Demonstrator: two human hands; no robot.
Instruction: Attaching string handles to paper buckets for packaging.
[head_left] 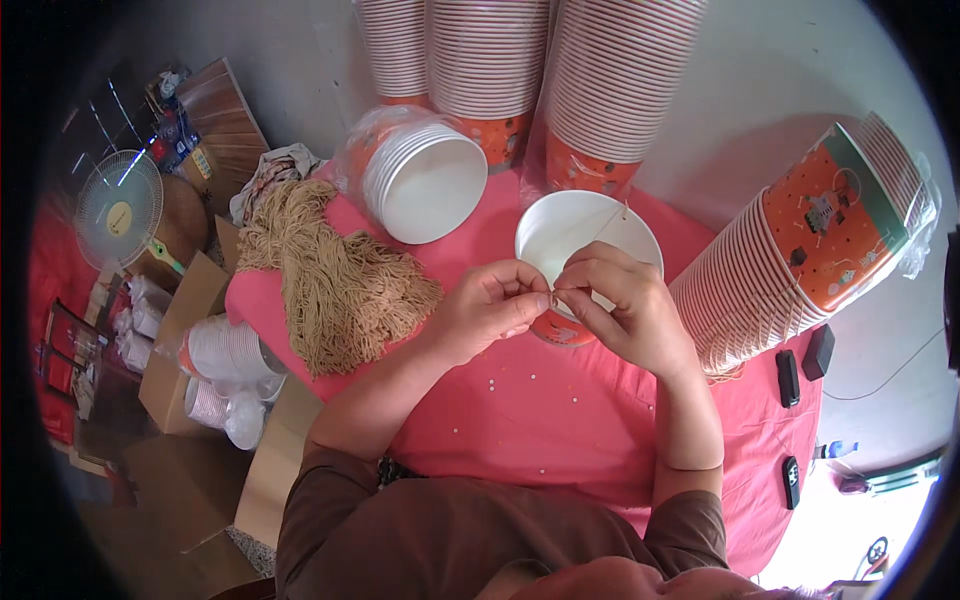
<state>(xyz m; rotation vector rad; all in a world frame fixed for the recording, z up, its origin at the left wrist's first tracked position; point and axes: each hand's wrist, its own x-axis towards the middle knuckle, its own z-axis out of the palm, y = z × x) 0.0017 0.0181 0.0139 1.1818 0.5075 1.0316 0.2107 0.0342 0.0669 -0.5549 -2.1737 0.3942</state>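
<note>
A white-lined paper bucket [548, 225] with an orange outside stands upright on the red tablecloth in front of me. Over its near rim, my left hand [500, 308] and my right hand [632, 308] meet, fingertips pinched together. Between them is a thin tan cord, mostly hidden by the fingers. A short piece of cord [626, 210] also shows at the bucket's far rim. Left of my hands lies a big heap of tan cords [345, 285]. To the right, a long stack of orange buckets [745, 280] leans over, with cords hanging along its side.
Tall stacks of paper buckets [625, 80] stand against the wall, beside a tilted, bagged stack [435, 190]. Small white beads [491, 385] dot the cloth. Black devices [788, 378] lie at the right edge. An open cardboard box [190, 350] stands at the left.
</note>
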